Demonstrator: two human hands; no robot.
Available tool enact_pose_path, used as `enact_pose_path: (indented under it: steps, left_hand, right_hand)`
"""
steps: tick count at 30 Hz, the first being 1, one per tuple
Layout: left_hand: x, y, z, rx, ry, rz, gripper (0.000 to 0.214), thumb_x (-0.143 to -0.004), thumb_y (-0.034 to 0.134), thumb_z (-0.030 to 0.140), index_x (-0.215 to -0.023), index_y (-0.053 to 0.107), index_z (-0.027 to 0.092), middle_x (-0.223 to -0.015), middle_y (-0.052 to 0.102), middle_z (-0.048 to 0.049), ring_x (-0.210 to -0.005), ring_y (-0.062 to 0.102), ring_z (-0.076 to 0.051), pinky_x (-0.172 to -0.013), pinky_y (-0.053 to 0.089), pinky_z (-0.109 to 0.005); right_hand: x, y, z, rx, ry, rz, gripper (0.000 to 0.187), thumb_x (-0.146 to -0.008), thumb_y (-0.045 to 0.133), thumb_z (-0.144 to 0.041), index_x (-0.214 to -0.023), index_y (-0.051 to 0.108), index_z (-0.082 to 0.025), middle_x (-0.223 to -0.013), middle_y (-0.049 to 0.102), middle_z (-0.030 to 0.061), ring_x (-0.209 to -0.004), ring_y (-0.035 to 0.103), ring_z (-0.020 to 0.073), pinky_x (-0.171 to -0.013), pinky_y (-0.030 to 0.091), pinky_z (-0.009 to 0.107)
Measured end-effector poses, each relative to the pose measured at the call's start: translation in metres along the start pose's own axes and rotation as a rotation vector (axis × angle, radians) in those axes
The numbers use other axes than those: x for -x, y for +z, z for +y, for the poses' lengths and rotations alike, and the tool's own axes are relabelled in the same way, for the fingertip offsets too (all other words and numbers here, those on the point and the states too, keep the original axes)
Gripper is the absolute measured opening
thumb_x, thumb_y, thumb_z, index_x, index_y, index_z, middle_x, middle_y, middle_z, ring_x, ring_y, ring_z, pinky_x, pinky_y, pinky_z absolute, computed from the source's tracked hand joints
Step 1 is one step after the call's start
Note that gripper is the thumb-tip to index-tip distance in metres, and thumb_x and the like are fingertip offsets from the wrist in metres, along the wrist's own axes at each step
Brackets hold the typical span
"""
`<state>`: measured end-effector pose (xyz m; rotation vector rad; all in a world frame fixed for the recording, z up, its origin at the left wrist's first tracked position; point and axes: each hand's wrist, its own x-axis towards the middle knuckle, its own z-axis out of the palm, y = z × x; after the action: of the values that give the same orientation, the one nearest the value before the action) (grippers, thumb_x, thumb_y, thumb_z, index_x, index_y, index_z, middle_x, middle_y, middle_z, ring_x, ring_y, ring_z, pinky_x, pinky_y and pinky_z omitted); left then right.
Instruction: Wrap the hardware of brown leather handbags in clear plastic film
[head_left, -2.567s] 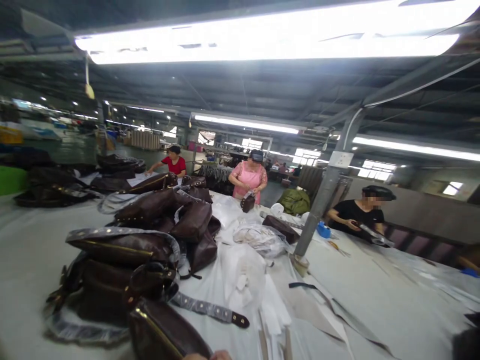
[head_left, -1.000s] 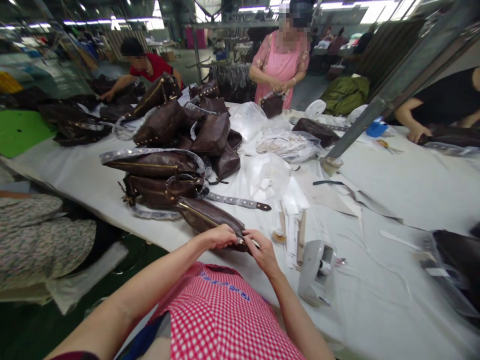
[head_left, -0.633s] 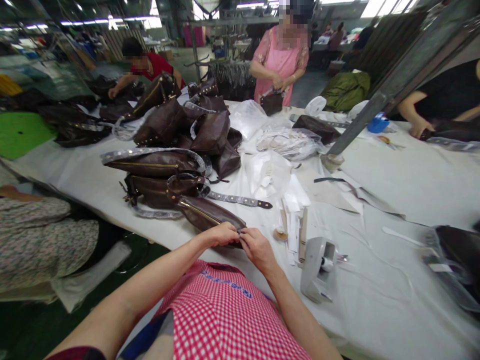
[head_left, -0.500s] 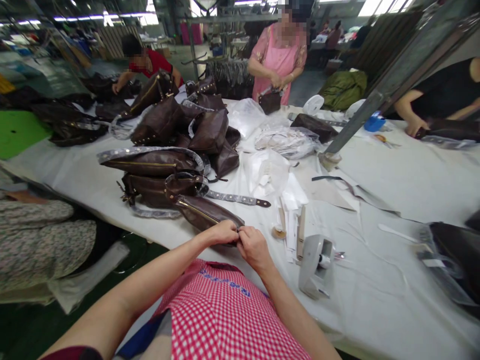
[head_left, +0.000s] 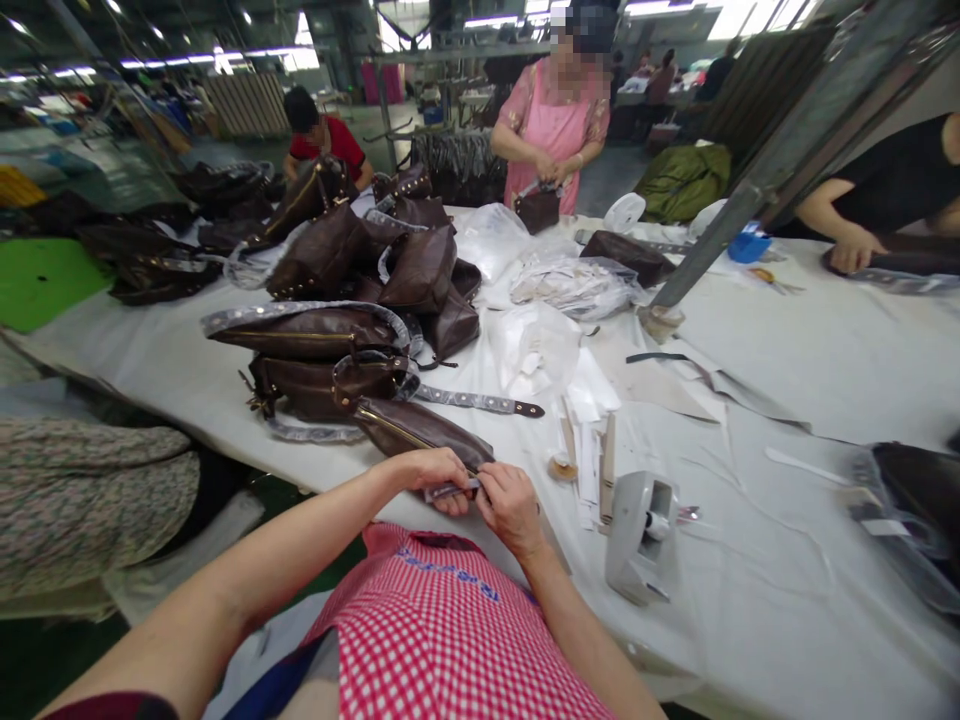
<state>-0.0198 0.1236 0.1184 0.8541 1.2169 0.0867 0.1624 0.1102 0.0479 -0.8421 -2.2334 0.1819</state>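
A dark brown leather bag point(head_left: 420, 430) with a gold zip lies at the near edge of the white table point(head_left: 750, 400). My left hand point(head_left: 435, 472) is closed on the bag's near end, where a small grey wrapped piece point(head_left: 448, 490) sticks out between my hands. My right hand point(head_left: 511, 505) pinches that same piece from the right, its fingers curled. Both hands touch each other at the bag's end. A grey studded strap point(head_left: 480, 402) lies just beyond the bag.
A heap of brown bags point(head_left: 352, 290) fills the table's left middle. A grey tape dispenser point(head_left: 634, 535) stands right of my hands, with paper strips point(head_left: 592, 450) behind it. Clear plastic bags point(head_left: 577, 285) lie farther back. A slanted metal post point(head_left: 720, 230) rises there. Other people work at the far and right sides.
The view dropped from the hall to my hands. Since a second ago both hands stay at the bag's end; the grey wrapped piece now shows between them.
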Motion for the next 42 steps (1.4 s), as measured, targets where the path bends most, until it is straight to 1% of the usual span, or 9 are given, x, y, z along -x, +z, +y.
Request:
enact_pose_path:
  steps: [3, 8, 12, 17, 23, 26, 31, 36, 42]
  left_hand:
    - [0.014, -0.004, -0.009, -0.025, 0.119, 0.092, 0.025, -0.064, 0.072, 0.028, -0.079, 0.057, 0.015, -0.058, 0.064, 0.0008, -0.049, 0.060, -0.013, -0.049, 0.046, -0.022]
    - [0.033, 0.004, -0.028, -0.334, 0.492, 0.469, 0.007, -0.072, 0.056, 0.012, -0.076, 0.052, 0.017, -0.060, 0.059, 0.0043, -0.055, 0.056, -0.011, -0.055, 0.042, -0.020]
    - [0.032, 0.016, -0.043, -0.569, 0.736, 0.710, 0.014, -0.074, 0.047, 0.005, -0.072, 0.052, 0.017, -0.067, 0.055, 0.0016, -0.067, 0.053, -0.012, -0.065, 0.042, -0.022]
    - [0.027, 0.017, -0.067, -0.697, 0.875, 0.654, 0.022, -0.079, 0.040, 0.004, -0.078, 0.057, 0.017, -0.092, 0.059, -0.0060, -0.085, 0.056, -0.015, -0.077, 0.044, -0.025]
    - [0.036, 0.000, -0.056, -0.280, 0.709, 0.588, 0.021, -0.062, 0.044, 0.003, -0.070, 0.060, 0.015, -0.116, 0.061, -0.0096, -0.108, 0.056, -0.021, -0.094, 0.043, -0.032]
    - [0.028, -0.004, -0.026, -0.183, 0.450, 0.571, 0.014, -0.068, 0.047, 0.012, -0.071, 0.061, 0.015, -0.090, 0.067, -0.0052, -0.090, 0.061, -0.019, -0.080, 0.047, -0.028]
    - [-0.003, 0.011, 0.004, -0.173, 0.152, 0.328, 0.024, -0.071, 0.058, 0.026, -0.052, 0.059, 0.013, -0.048, 0.056, -0.0007, -0.051, 0.055, -0.014, -0.052, 0.042, -0.023]
    - [-0.012, 0.020, -0.003, -0.028, 0.044, 0.174, 0.027, -0.074, 0.059, 0.034, -0.063, 0.065, 0.011, -0.057, 0.065, -0.0040, -0.042, 0.051, -0.008, -0.043, 0.040, -0.020]
    - [-0.011, 0.018, -0.005, 0.050, 0.021, 0.202, 0.017, -0.071, 0.056, 0.022, -0.062, 0.064, 0.010, -0.055, 0.064, -0.0031, -0.040, 0.051, -0.008, -0.039, 0.035, -0.019]
  right_hand:
    - [0.001, 0.000, 0.000, -0.009, 0.017, 0.006, 0.017, -0.084, 0.052, -0.012, -0.093, 0.065, -0.017, -0.096, 0.069, 0.0078, -0.091, 0.057, 0.0222, -0.080, 0.041, 0.036]
    - [-0.001, 0.000, 0.000, -0.018, 0.028, 0.006, 0.016, -0.083, 0.053, -0.011, -0.091, 0.065, -0.017, -0.094, 0.069, 0.0075, -0.090, 0.057, 0.0216, -0.080, 0.042, 0.036]
    - [-0.001, 0.001, 0.000, -0.022, 0.028, 0.019, 0.015, -0.083, 0.053, -0.011, -0.090, 0.065, -0.018, -0.093, 0.069, 0.0074, -0.088, 0.058, 0.0213, -0.079, 0.042, 0.035]
    - [0.000, 0.001, 0.000, -0.026, 0.035, 0.043, 0.015, -0.083, 0.053, -0.011, -0.090, 0.064, -0.018, -0.093, 0.069, 0.0077, -0.089, 0.058, 0.0213, -0.078, 0.042, 0.035]
    - [0.001, 0.001, -0.001, -0.046, 0.017, 0.048, 0.017, -0.084, 0.052, -0.011, -0.093, 0.065, -0.018, -0.093, 0.069, 0.0078, -0.090, 0.058, 0.0212, -0.080, 0.043, 0.036]
    - [0.001, 0.000, 0.000, -0.065, 0.022, 0.046, 0.018, -0.084, 0.051, -0.010, -0.094, 0.065, -0.018, -0.094, 0.068, 0.0079, -0.091, 0.057, 0.0211, -0.081, 0.044, 0.036]
    - [0.003, 0.001, 0.001, -0.074, 0.015, 0.040, 0.018, -0.085, 0.051, -0.011, -0.094, 0.065, -0.017, -0.093, 0.068, 0.0085, -0.091, 0.057, 0.0215, -0.081, 0.044, 0.037]
    - [0.007, 0.003, 0.002, -0.106, 0.055, 0.053, 0.015, -0.087, 0.051, -0.015, -0.094, 0.065, -0.017, -0.095, 0.068, 0.0089, -0.092, 0.058, 0.0218, -0.082, 0.044, 0.038]
    - [0.007, 0.001, 0.002, -0.167, 0.106, 0.029, 0.016, -0.087, 0.052, -0.016, -0.095, 0.065, -0.019, -0.097, 0.067, 0.0088, -0.094, 0.059, 0.0219, -0.082, 0.044, 0.038]
